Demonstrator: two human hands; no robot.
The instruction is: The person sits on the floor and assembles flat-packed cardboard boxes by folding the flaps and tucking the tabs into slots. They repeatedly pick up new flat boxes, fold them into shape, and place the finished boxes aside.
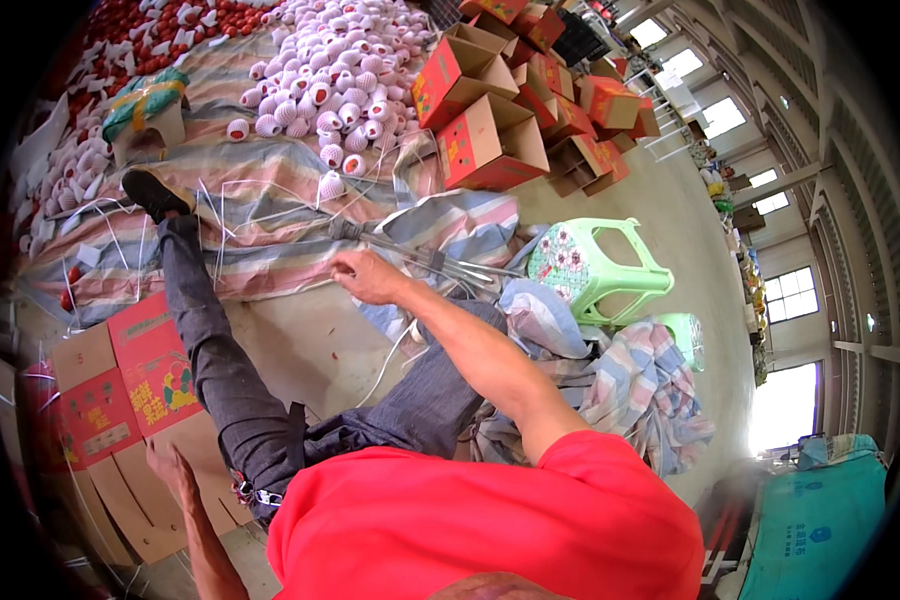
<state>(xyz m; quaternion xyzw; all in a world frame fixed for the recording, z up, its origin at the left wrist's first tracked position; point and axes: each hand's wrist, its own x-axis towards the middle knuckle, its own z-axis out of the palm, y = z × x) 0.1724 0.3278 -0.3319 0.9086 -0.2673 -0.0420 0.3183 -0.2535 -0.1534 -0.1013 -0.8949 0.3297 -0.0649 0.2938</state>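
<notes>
My left hand [174, 472] is low at the left, its fingers stretched out over folded red-and-brown cardboard boxes [135, 345]. Whether it touches the cardboard I cannot tell. My right hand [366, 278] is raised in front of me above the bare floor and the edge of a striped sheet, with its fingers curled in. What it holds, if anything, does not show. Past this hand, metal rods [450, 266] lie on the striped sheet [260, 210]. A loose white strap [388, 362] trails over the floor beside my right leg.
Ahead are a heap of fruit in white foam nets [340, 75] and open red cartons [490, 140]. A light green stool [610, 275] stands to the right by a crumpled striped sheet [640, 385]. A green-covered stool [148, 105] is at the far left, with thin white straps scattered near it.
</notes>
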